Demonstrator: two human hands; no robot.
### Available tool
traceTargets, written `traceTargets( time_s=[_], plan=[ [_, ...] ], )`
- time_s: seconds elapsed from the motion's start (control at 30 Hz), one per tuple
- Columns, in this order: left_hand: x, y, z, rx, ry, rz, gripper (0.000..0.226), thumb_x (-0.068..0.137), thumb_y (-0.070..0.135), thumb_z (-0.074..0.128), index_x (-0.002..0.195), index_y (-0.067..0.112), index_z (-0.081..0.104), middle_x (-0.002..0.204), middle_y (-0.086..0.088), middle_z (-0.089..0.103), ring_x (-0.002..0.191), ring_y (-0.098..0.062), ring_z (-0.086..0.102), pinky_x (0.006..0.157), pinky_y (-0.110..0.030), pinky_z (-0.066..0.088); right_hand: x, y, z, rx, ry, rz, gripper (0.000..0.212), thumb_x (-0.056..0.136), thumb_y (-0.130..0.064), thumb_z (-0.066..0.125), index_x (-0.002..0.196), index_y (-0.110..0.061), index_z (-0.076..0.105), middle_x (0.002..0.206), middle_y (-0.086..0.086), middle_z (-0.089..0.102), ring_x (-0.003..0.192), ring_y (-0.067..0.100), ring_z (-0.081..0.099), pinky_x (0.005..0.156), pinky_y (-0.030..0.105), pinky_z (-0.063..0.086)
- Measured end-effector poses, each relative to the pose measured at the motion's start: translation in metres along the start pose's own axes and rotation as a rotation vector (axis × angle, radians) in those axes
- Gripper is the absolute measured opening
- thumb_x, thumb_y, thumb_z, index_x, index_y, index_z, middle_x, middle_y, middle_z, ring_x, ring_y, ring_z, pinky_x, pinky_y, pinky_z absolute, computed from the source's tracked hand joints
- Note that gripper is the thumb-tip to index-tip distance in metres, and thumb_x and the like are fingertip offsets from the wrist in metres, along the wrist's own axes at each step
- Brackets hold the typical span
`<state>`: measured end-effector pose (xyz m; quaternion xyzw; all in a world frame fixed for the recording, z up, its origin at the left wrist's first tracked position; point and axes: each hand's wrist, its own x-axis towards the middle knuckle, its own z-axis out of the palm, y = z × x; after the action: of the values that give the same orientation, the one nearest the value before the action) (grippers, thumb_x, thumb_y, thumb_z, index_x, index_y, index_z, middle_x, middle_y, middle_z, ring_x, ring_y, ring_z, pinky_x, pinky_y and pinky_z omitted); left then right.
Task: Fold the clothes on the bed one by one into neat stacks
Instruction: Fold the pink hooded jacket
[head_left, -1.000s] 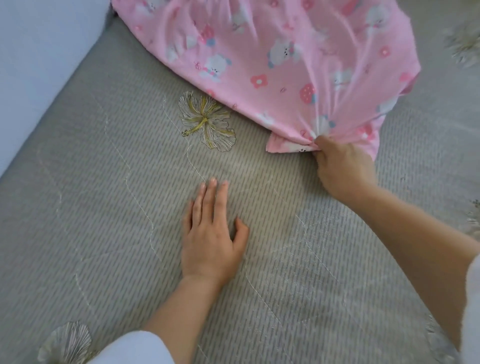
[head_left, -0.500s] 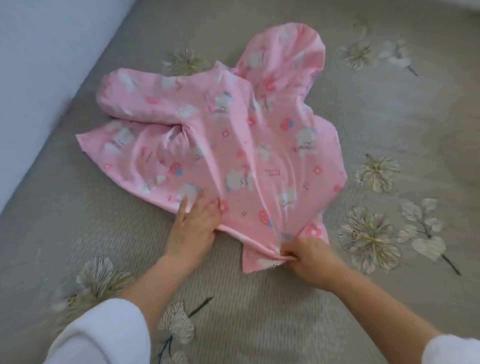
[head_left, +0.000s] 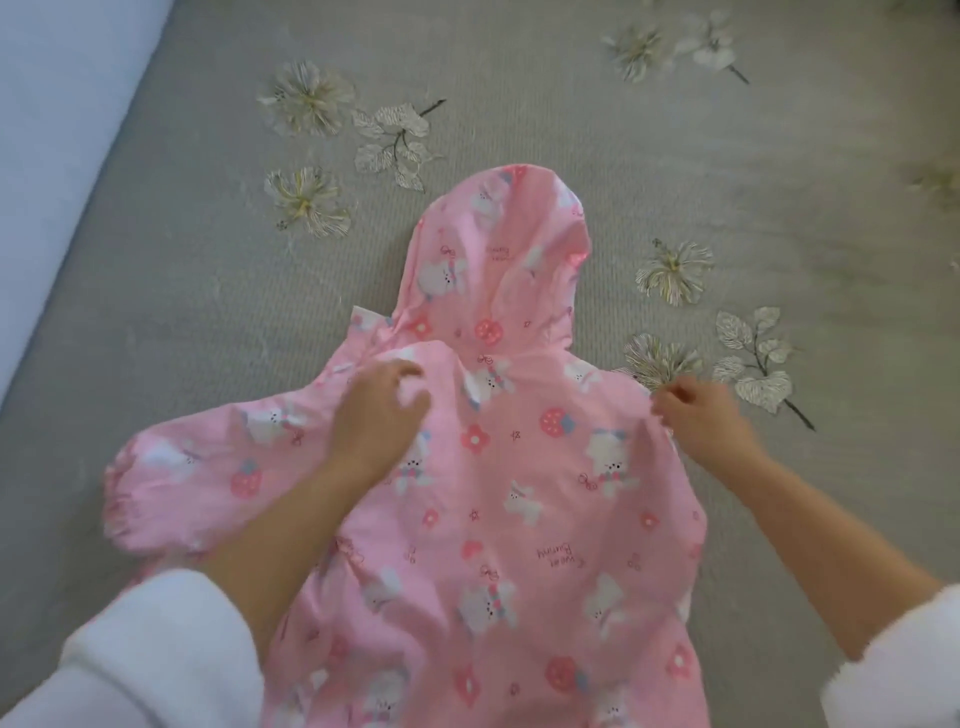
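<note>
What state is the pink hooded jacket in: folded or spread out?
Spread out. The pink bunny-print hooded jacket lies flat on the grey bed cover, hood extended, one sleeve stretched sideways.

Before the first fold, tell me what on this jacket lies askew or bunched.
The pink jacket is lopsided: one sleeve sticks out puffed on the left, none shows on the right. Fabric bunches at the left hand.
</note>
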<state>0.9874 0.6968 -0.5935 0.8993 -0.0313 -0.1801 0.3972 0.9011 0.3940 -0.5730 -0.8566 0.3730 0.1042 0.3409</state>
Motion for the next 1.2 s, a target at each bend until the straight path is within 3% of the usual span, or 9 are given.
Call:
traceTargets(
  time_s=[0.1,0.23,0.33,0.47,0.53,0.7,0.83,1.1,1.2],
  plan=[
    [0.042,-0.032,-0.013,0.286,0.05,-0.087,0.046,0.09,0.019,0.058,0.133,0.006,0.049,0.139,-0.018,0.046,0.13,-0.032,0.041,0.107,-0.034,0.026,0.022,-0.001,0.023,-0.05,0.18,0.019,0.024,0.089,-0.011,0.049,0.107,-0.004,0.063,0.107,0.017,0.066,0.097,0.03,0.058,0.076,0.034,0.04],
    [0.034,-0.064,-0.015,0.305,-0.125,-0.294,0.07,0.082,0.023,0.069,0.142,0.012,0.034,0.133,-0.024,0.046,0.123,-0.038,0.044,0.097,-0.04,0.037,0.016,0.004,0.065,-0.241,-0.06,-0.014,0.061,0.087,-0.025,0.057,0.142,-0.016,0.033,0.129,0.017,0.051,0.122,0.036,0.043,0.094,0.041,0.036],
    [0.011,-0.064,-0.009,0.264,-0.137,-0.448,0.102,0.072,0.023,0.078,0.151,0.017,0.014,0.139,-0.031,0.035,0.128,-0.039,0.039,0.101,-0.042,0.035,-0.002,0.015,0.078,-0.35,-0.135,-0.03,0.059,0.091,-0.031,0.053,0.144,-0.023,0.029,0.122,0.022,0.047,0.113,0.04,0.048,0.095,0.042,0.04],
    [-0.005,-0.049,-0.012,0.091,-0.255,-0.477,0.03,0.075,0.014,0.072,0.102,0.005,0.062,0.095,-0.013,0.066,0.084,-0.026,0.06,0.067,-0.03,0.044,-0.011,0.017,0.059,-0.497,-0.266,-0.101,0.009,0.082,-0.022,0.058,0.087,-0.015,0.06,0.097,0.014,0.067,0.094,0.034,0.063,0.073,0.034,0.049],
    [-0.005,-0.028,-0.026,0.064,-0.26,-0.415,0.004,0.08,0.009,0.065,0.079,0.005,0.067,0.071,-0.006,0.06,0.067,-0.02,0.051,0.055,-0.027,0.035,-0.006,0.004,0.033,-0.409,-0.196,-0.116,0.017,0.082,-0.022,0.059,0.066,-0.017,0.053,0.084,0.012,0.068,0.083,0.032,0.063,0.062,0.031,0.042],
    [0.017,0.058,-0.088,-0.143,0.012,-0.251,0.016,0.078,-0.004,0.058,0.071,0.01,0.063,0.063,-0.001,0.054,0.06,-0.015,0.046,0.04,-0.011,0.034,0.004,-0.057,-0.072,0.009,0.276,-0.175,0.039,0.067,-0.018,0.073,0.046,-0.011,0.041,0.045,-0.004,0.032,0.045,0.015,0.031,0.045,0.032,0.021],
    [0.019,0.142,-0.141,-0.268,0.198,0.017,0.029,0.076,-0.004,0.064,0.094,0.019,0.067,0.068,0.009,0.058,0.056,-0.003,0.051,0.044,-0.007,0.038,-0.002,-0.107,-0.155,0.17,0.534,-0.308,0.035,0.071,-0.019,0.072,0.051,-0.02,0.043,0.065,0.0,0.041,0.054,0.015,0.035,0.051,0.032,0.024],
    [-0.003,0.193,-0.159,-0.066,0.473,0.418,0.02,0.082,0.009,0.067,0.102,0.006,0.063,0.102,-0.01,0.059,0.091,-0.022,0.056,0.081,-0.034,0.047,-0.028,-0.107,-0.221,0.289,0.738,-0.572,0.015,0.078,-0.019,0.07,0.074,-0.014,0.057,0.086,-0.002,0.04,0.064,-0.002,0.043,0.06,0.006,0.035],
    [-0.011,0.164,-0.134,0.051,0.446,0.5,0.032,0.075,-0.003,0.073,0.105,-0.001,0.064,0.105,0.0,0.055,0.089,-0.001,0.05,0.087,-0.009,0.037,-0.031,-0.068,-0.203,0.204,0.696,-0.572,0.014,0.075,-0.008,0.072,0.079,-0.012,0.059,0.088,0.003,0.043,0.062,0.003,0.034,0.06,0.005,0.034]
  ],
)
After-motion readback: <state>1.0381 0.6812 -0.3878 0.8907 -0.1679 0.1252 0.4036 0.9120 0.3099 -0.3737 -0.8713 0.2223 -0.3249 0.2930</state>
